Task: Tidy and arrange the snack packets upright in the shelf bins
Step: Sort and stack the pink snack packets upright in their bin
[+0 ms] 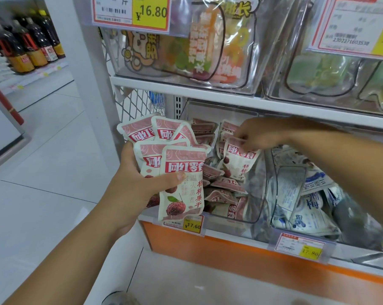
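Left grip (137,186) clutches a bunch of pink-white snack packets (181,172) beside the clear plastic bin (255,186), right grip (258,135) pinches a single packet (239,159) inside.

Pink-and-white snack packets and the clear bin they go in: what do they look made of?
The pink-and-white snack packets look like thin plastic film with a matte printed face. Their flat sealed edges and the soft creasing in the left hand that grips them suggest it. The clear shelf bin appears to be rigid, glossy transparent plastic: packets show through its wall, which carries glare.
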Motion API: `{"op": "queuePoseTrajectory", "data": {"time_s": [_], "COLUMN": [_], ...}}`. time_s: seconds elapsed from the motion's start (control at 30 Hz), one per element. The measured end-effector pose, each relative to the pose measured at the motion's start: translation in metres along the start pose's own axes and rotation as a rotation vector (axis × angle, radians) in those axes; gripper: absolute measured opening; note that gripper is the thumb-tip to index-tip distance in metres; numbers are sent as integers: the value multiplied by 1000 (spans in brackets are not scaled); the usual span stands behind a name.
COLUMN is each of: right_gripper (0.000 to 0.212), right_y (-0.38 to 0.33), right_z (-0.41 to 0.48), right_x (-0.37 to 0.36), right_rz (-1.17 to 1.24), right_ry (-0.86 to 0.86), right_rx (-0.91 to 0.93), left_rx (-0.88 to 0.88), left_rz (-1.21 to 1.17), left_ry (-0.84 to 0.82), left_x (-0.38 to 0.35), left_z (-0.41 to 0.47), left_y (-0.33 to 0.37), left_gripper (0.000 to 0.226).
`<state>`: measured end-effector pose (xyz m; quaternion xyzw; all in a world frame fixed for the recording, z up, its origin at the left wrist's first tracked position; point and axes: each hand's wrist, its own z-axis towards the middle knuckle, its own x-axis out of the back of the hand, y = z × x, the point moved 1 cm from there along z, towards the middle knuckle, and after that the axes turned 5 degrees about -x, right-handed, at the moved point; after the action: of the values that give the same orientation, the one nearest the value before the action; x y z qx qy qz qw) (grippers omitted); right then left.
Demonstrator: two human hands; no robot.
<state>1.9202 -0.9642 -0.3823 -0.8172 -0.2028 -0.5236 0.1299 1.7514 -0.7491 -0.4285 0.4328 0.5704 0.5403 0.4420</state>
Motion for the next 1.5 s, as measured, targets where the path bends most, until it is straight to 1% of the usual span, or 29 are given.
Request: {"op": "queuePoseTrajectory", "data": {"time_s": [0.07, 0.1, 0.2, 0.23, 0.27, 0.3, 0.37, 0.4, 0.43, 0.47, 0.5, 0.63, 0.73, 0.77, 0.83, 0.9, 0.93, 0.97, 1.0, 1.07, 1.1, 1.13, 1.17, 1.2, 1.23, 1.3, 1.37, 1.43, 1.5], "right_gripper": [7, 4, 15, 16, 17, 18, 17, 28, 42, 51, 53, 16, 7, 7, 11, 18, 22, 28, 30, 17, 20, 40, 57, 63, 58, 40, 26, 22, 24], "right_y": [-2, -4, -8, -8, -8, -9, -19, -24, -26, -26, -25, -20, -14, -12, -10, -11, -12, -13, -15, -19, -21, -24, -27, -32, -36, -35, -20, -10, -10], "right_z": [5, 10, 16, 12, 5, 0, -15, -19, -19, -14, -9, 6, 5, 3, 5, 9, 9, 8, 2, -15, -24, -31, -36, -41, -42, -35, -24, -14, -6], "right_x": [-10, -20, -31, -28, -26, -26, -29, -32, -35, -38, -41, -37, -31, -31, -34, -42, -45, -47, -46, -40, -38, -36, -38, -45, -54, -56, -48, -40, -41], "right_rz": [-76, -136, -287, -289, -236, -152, 0, -30, -124, -221, -283, -366, -212, -173, -198, -265, -264, -227, -152, 14, 32, -42, -183, -344, -424, -376, -264, -287, -396], "right_ry": [31, 91, 372, 408, 382, 309, 99, 30, 8, 29, 79, 241, 259, 267, 329, 466, 478, 424, 325, 108, 11, -55, -74, -42, 30, 144, 168, 206, 243], "right_rx": [-34, -65, -71, -32, 14, 58, 129, 140, 127, 101, 83, 38, -61, -92, -116, -40, 10, 61, 101, 120, 110, 91, 77, 72, 73, 48, -40, -62, -49], "left_rx": [-10, -12, -16, -14, -9, -5, -4, -8, -12, -16, -20, -19, -18, -21, -21, -17, -15, -14, -14, -16, -18, -21, -21, -18, -14, -10, -12, -15, -9], "left_rz": [-6, -8, -13, -11, -6, -3, 3, 5, 6, 6, 7, 20, 24, 24, 29, 40, 44, 44, 43, 43, 46, 49, 55, 63, 69, 68, 61, 55, 59], "left_ry": [-11, -13, -7, -6, -7, -4, -5, -6, -9, -12, -13, -10, -10, -12, -14, -17, -15, -15, -14, -12, -9, -7, -8, -12, -18, -24, -28, -38, -62], "left_x": [-3, -4, -4, -3, -3, -2, -1, -1, -2, -3, -4, -3, -2, -2, -4, -5, -4, -4, -3, -1, -1, -1, -2, -2, -4, -5, -6, -10, -19], "left_z": [0, 0, 0, 0, -1, -2, -2, -2, -2, -2, -2, -3, -3, -2, -1, 0, 0, 0, -1, -1, -1, -1, -1, -1, -2, -2, -1, 0, 3], "left_y": [1, 2, 2, 1, 0, 0, 0, 0, -1, -1, -1, -2, -2, -3, -4, -4, -4, -5, -5, -5, -5, -6, -6, -6, -6, -6, -6, -7, -8], "left_gripper": [77, 77, 78, 79, 81, 81, 77, 75, 74, 74, 73, 68, 69, 68, 67, 67, 67, 66, 66, 67, 67, 67, 66, 64, 63, 62, 61, 62, 65]}}
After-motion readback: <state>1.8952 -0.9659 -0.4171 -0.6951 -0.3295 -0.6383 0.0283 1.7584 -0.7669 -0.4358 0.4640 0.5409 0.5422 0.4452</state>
